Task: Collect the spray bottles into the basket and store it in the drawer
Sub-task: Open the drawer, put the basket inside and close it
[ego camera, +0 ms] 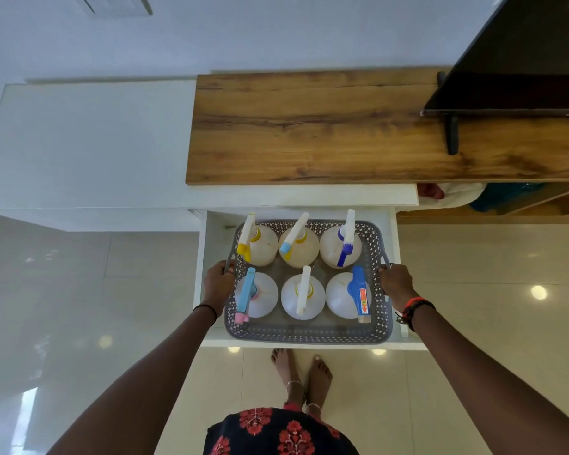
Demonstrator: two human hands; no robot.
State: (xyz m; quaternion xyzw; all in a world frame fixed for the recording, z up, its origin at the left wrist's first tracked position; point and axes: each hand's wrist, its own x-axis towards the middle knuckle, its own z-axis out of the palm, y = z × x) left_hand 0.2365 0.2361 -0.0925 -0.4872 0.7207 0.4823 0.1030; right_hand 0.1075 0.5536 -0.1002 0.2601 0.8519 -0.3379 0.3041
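With the left hand (218, 281) and right hand (395, 285) each gripping a handle of the basket (309, 333) over the open drawer (395, 238), uneven lowering could topple the 6 spray bottles (303, 292).

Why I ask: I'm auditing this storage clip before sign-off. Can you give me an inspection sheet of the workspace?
Surface: white drawer, pulled open below a wooden top.
Job's things: grey basket within the drawer; six spray bottles upright in it, two rows of three.
Clutter: bundled items at right under the wooden top, too unclear to name.
Hands: left hand and right hand each grip a basket handle.
Cables: nothing seen.
Surroundings: glossy floor tiles; dark screen standing on the wooden top.
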